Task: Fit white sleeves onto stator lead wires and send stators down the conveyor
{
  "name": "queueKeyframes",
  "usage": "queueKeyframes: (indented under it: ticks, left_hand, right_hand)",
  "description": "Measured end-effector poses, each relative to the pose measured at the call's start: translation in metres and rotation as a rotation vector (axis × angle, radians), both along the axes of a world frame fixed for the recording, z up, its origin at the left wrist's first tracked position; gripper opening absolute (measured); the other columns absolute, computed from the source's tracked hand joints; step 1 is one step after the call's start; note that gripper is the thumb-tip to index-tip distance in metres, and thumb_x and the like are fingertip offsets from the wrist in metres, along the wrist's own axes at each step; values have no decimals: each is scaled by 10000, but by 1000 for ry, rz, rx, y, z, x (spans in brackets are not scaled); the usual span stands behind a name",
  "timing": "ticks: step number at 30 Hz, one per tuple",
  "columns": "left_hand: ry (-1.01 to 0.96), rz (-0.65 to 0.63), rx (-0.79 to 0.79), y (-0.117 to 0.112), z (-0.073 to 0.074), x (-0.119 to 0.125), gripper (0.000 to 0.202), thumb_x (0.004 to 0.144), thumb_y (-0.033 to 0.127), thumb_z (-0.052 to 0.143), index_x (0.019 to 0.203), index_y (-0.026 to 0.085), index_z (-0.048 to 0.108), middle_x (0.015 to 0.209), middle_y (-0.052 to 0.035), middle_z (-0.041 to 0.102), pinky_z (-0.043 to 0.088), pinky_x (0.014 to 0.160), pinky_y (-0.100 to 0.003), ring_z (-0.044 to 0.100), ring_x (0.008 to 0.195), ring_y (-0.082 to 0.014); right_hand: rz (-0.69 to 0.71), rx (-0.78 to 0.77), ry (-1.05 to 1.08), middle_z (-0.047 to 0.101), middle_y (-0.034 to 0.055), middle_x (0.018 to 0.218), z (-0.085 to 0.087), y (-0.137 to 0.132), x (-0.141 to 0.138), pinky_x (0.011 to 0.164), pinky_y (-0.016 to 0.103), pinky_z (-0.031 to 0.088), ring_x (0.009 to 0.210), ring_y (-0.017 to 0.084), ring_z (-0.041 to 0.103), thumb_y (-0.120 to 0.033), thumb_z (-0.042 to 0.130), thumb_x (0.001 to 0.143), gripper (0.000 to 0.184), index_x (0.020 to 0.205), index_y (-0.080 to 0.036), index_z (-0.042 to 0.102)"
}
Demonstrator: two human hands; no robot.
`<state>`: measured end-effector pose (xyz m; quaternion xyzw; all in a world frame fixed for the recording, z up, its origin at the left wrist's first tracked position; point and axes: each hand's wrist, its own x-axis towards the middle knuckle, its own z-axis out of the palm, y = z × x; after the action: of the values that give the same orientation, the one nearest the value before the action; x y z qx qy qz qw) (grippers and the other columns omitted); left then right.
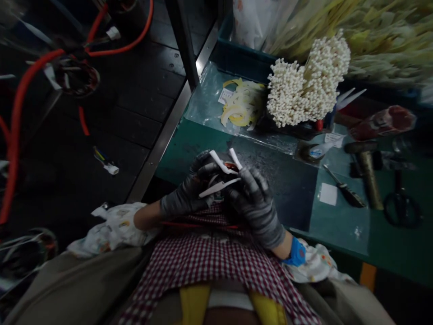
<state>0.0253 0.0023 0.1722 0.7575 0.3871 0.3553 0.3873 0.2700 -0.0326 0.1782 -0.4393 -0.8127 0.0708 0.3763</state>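
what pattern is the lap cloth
The cloth is checked dark red and white, clearest in the head view.

Room to pass over the dark mat on the counter, just right of the right hand. Far side's blocked: yellow strips, white-tipped bundle, bin wall behind, dark post at far left. Right side's cluttered: thin-shanked tool, hammer, scissors, only narrow gaps between them.

the gloved left hand and right hand face each other mid-scene, fingers curled inward; the left wrist lies to the left, the right wrist nearer and right.
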Motion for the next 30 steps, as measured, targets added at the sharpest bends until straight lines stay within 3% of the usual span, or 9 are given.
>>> queueKeyframes:
  ticks: [3, 7, 10, 13, 16, 18, 22, 25, 30]
  left_hand:
    - [45, -43, 75, -3, 8, 3, 788, 1027, 481, 754, 1738, 392, 427, 1826, -95, 402, 230, 1460, -675, 310, 1730, -440]
    - [70, -72, 128, 0, 5, 3, 843, 1047, 574, 724, 1783, 401, 351, 1895, -72, 293, 265, 1454, -659, 282, 1749, -448]
    - [63, -104, 207, 5, -3, 4, 895, 1059, 625, 693, 1817, 374, 288, 1910, -105, 259, 262, 1452, -678, 293, 1745, -465]
    - [41, -87, 269, 7, -7, 5, 912, 1044, 660, 699, 1810, 330, 329, 1906, -132, 267, 316, 1426, -716, 351, 1715, -499]
    - [33, -39, 274, 3, -8, 8, 856, 1056, 687, 668, 1780, 343, 366, 1883, -121, 314, 347, 1423, -695, 365, 1715, -471]
    - [6, 4, 236, -6, -10, 14, 794, 1090, 667, 617, 1765, 335, 361, 1815, -132, 419, 376, 1411, -693, 387, 1706, -450]
    - [-52, 198, 145, -23, -19, 29, 810, 1093, 613, 673, 1738, 290, 307, 1645, -166, 568, 536, 1307, -666, 522, 1610, -417]
    - [4, 270, 217, -25, -23, 38, 845, 1052, 580, 778, 1697, 276, 325, 1651, -195, 543, 553, 1279, -694, 529, 1595, -432]
    - [100, 276, 202, -15, -15, 47, 873, 991, 531, 837, 1684, 260, 381, 1779, -195, 418, 457, 1367, -702, 368, 1701, -477]
  right_hand:
    - [-52, -183, 47, 734, 102, 1564, -4, 12, 6, 1256, 520, 576, 1452, 311, 674, -203, 692, 1096, 596, 1668, -300, 552]
    - [37, -297, 165, 699, 126, 1588, -14, 28, 18, 1234, 543, 594, 1453, 342, 674, -395, 776, 1065, 639, 1660, -293, 567]
    - [120, -365, 200, 643, 130, 1644, -14, 34, 29, 1247, 604, 576, 1489, 368, 650, -550, 789, 1049, 738, 1699, -328, 521]
    - [115, -382, 155, 628, 136, 1656, -11, 32, 33, 1263, 628, 559, 1509, 390, 628, -623, 801, 1024, 821, 1730, -348, 485]
    - [48, -361, 90, 664, 113, 1623, -11, 24, 30, 1264, 625, 560, 1499, 397, 626, -586, 831, 1012, 800, 1712, -360, 517]
    - [9, -342, 36, 665, 101, 1633, -13, 18, 25, 1275, 616, 550, 1507, 391, 616, -527, 839, 1017, 750, 1691, -371, 547]
    - [-48, -330, 15, 657, 121, 1647, -21, 9, 17, 1275, 593, 552, 1529, 384, 593, -444, 836, 1030, 788, 1735, -338, 502]
    - [-91, -352, 121, 660, 112, 1633, -18, 8, 17, 1250, 602, 581, 1495, 374, 627, -438, 834, 1034, 830, 1765, -369, 447]
    - [21, -574, 370, 606, 47, 1710, 0, 14, 35, 1189, 563, 645, 1477, 321, 675, -351, 785, 1059, 799, 1755, -497, 420]
